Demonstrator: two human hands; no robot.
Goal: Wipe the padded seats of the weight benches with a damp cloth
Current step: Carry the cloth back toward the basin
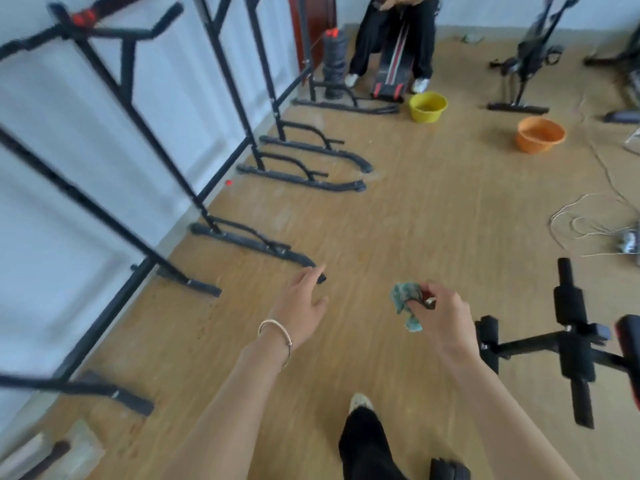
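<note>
1. Grips a crumpled teal cloth (405, 299) in the right hand (445, 317), fingers curled round it, in the air just left of the near bench (571, 348).
2. Holds the left hand (301, 303) spread and relaxed, touching nothing, further left of the near bench than the cloth; wears a thin bangle (277, 332) on that wrist.
3. Of the near bench itself, only the foot end in view: black frame, foam rollers (568, 303), and a red rounded part (630, 355) cut off at the right; cloth apart from all of it.
4. Beyond the near bench, well apart on the wooden floor (415, 220): an orange basin (540, 135), then a yellow basin (427, 106) further off and to the left.
5. Between the near bench and the orange basin: a looped white cord (581, 220).
6. Far left of the near bench, along the white wall: a row of black racks (284, 178), blurred.
7. Far beyond the near bench, by the yellow basin: a second person (391, 36) in black trousers, seated on a striped bench (393, 71).
</note>
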